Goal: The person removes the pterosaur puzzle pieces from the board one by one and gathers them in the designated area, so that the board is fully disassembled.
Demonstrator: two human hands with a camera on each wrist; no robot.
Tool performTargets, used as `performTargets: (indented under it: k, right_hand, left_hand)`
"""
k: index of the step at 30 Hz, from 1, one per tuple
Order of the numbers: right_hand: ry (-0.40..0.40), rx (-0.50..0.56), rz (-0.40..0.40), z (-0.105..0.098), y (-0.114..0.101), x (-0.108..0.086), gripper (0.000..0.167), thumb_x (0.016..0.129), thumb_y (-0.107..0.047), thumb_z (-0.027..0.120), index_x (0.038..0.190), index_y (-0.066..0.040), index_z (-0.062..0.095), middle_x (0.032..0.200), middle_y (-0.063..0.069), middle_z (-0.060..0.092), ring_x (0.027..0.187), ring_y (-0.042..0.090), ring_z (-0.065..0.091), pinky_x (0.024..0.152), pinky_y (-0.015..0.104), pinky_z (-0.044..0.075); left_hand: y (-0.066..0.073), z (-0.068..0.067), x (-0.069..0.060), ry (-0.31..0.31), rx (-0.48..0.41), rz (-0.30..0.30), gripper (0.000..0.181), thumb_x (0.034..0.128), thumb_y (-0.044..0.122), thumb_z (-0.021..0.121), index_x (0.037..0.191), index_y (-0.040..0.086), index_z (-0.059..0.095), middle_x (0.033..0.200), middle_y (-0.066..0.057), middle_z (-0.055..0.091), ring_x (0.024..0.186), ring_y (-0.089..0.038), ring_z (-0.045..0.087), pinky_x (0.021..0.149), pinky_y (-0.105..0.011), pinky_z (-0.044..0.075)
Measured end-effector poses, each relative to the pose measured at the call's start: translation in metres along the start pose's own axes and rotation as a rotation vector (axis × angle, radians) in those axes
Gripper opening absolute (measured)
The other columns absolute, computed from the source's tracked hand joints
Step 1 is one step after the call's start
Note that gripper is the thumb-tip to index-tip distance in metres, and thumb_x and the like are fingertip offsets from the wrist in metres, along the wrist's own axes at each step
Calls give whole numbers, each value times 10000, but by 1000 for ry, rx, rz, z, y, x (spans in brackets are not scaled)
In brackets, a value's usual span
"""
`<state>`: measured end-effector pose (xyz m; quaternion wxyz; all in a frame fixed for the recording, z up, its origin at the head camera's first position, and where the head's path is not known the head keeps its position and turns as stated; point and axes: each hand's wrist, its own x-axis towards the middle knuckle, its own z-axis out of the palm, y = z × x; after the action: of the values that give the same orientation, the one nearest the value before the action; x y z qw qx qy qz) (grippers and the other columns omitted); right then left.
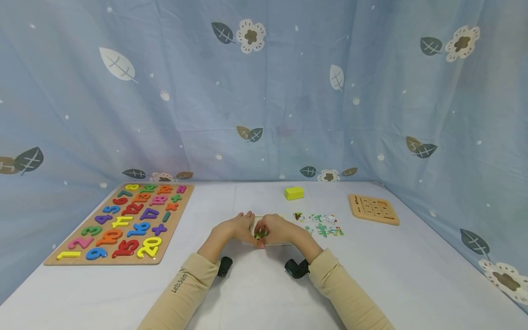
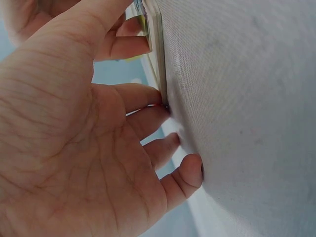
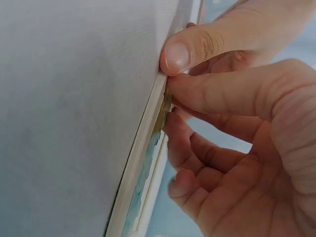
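Both hands are at a thin framed jigsaw board (image 3: 123, 210) lying on the table. My left hand (image 1: 240, 228) grips it at the left, its thumb on the near edge and its index fingertip against the side, as the left wrist view shows. Over the board, my right hand (image 1: 277, 229) pinches a small green and yellow jigsaw piece (image 1: 261, 235) between thumb and fingers. Bluish-green pieces (image 3: 143, 180) lie inside the frame. Much of the board is hidden by the hands. To its right lie several loose jigsaw pieces (image 1: 323, 230).
A wooden board of colourful numbers (image 1: 154, 243) lies at the left. A yellow-green block (image 1: 294, 193) sits towards the back, and a small wooden number puzzle (image 1: 373, 210) lies at the right. A patterned blue curtain (image 1: 264, 91) hangs behind the white table (image 1: 255, 298).
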<state>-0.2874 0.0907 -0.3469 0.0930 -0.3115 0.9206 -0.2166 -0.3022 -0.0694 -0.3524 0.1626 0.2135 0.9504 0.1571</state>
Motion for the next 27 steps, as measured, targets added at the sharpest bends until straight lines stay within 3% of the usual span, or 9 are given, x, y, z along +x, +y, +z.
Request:
performTargets:
  k: [7,22,27]
  right_hand:
    - [47,-23,1,1,2,0,247,784,-142,779,981,-77,646,796,10,598,691,113,518,623,243,444]
    - [59,-53,-30,0,7,-1,237,805,-140,754,1028,-82,700,783,-9,611,651,87,513,618,231,449]
    - [58,-68,-24,-1,6,-1,245,800,-137,760,1026,-47,728,704,-30,575,583,70,461,592,213,413]
  left_hand:
    - [0,0,0,-1,-5,8,1059,778,494,755,1513,-33,204,1594,-195,174,1473,-411,131,1167,-555,214]
    - [2,-1,-1,-7,13,-3,1057,784,498,751,1513,-35,201,1596,-194,166,1474,-408,132,1165,-551,223]
    - [1,0,0,-7,18,-3,1061,782,500,750,1513,-34,199,1596,-193,171,1472,-407,142,1162,-550,231]
